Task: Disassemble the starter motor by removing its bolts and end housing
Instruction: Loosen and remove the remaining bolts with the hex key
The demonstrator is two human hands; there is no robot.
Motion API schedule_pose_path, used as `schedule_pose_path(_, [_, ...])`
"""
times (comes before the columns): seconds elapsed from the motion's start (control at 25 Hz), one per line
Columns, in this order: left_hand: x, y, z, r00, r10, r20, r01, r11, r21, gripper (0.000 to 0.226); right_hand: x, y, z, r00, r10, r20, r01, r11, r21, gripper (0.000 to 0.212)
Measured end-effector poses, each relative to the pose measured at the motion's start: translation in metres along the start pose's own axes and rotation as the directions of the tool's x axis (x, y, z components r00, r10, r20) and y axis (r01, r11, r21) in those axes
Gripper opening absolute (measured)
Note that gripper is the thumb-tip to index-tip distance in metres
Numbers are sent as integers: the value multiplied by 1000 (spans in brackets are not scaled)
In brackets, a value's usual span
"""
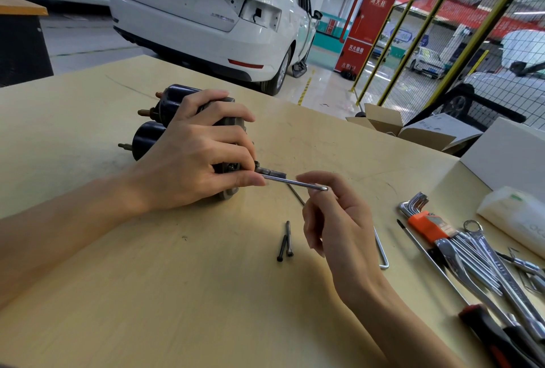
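Observation:
The dark starter motor [153,134] lies on its side on the wooden table [147,279], its copper terminals pointing left. My left hand [194,158] grips the motor's right end, fingers curled over the housing. A silver hex key [295,182] sticks out from that end toward the right. My right hand [336,220] holds the key's free tip between thumb and fingers. Two long dark bolts [285,241] lie loose on the table in front of the motor.
An orange-holdered hex key set [424,220], several spanners [483,264] and a red-black screwdriver [495,335] lie at the right. One loose hex key [382,249] lies near my right wrist. White boxes [507,155] stand at the far right; a white car [212,14] is parked behind the table.

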State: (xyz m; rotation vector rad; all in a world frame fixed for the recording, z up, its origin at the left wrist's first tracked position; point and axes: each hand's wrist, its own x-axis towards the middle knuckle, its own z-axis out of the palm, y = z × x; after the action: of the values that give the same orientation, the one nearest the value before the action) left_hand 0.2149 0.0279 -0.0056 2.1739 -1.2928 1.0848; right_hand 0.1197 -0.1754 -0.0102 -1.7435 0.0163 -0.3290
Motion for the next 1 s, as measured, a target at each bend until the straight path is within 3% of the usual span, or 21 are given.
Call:
schedule_pose_path(0.2, [1,0,0,1000,-3,-3,3,1000,-5,26,1,0,0,1000,-13,-27,14,1000,24,27])
schedule_pose_path(1.0, [1,2,-2,1000,-4,-1,4,1000,-5,26,0,-3,-2,998,44,53,-51,991,125,59])
